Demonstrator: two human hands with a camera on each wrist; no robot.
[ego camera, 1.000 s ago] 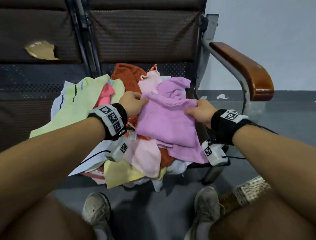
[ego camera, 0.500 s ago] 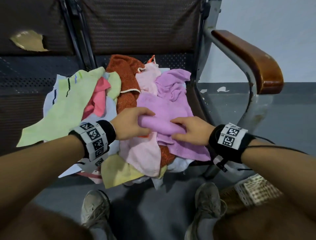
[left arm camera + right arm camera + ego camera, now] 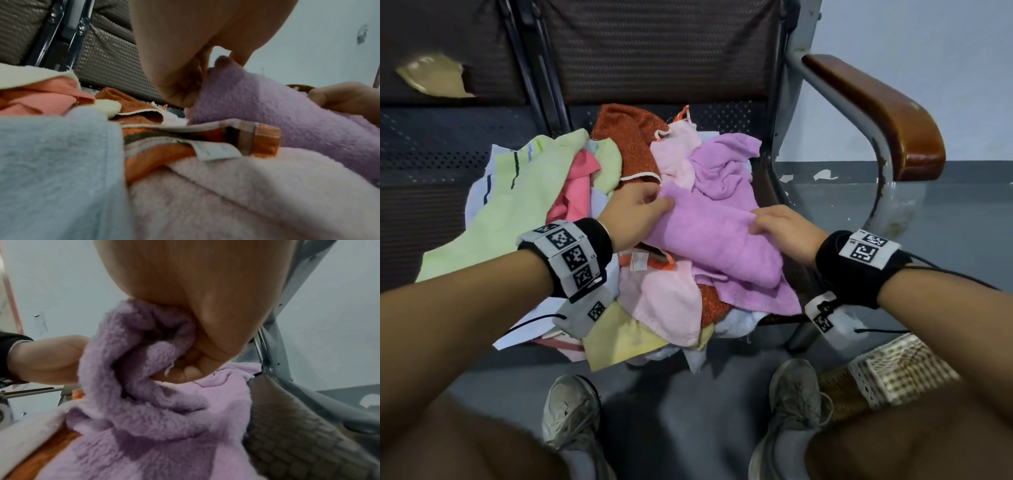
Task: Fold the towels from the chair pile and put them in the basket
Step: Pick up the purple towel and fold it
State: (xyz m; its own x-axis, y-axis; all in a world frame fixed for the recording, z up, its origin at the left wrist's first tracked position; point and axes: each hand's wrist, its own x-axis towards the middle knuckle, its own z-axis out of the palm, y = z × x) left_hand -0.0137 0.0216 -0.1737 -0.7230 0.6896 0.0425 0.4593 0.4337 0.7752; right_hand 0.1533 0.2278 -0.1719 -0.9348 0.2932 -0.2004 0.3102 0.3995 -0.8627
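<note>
Between both hands' grip: purple towel (image 3: 709, 236), apparently folded.

Basket (image 3: 900, 371) partly covered by the right forearm, right hand's fingers (image 3: 186, 373) buried in purple towel (image 3: 156, 410) folds, lower pile towels overlapped.

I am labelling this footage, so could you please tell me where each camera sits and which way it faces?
Head: worn on the head, looks down at the chair pile; both forearms, knees, shoes show.
Left wrist: low under the left hand, faces the chair back.
Right wrist: under the right hand, faces the wall.
All three share the purple towel that both hands grip.
</note>
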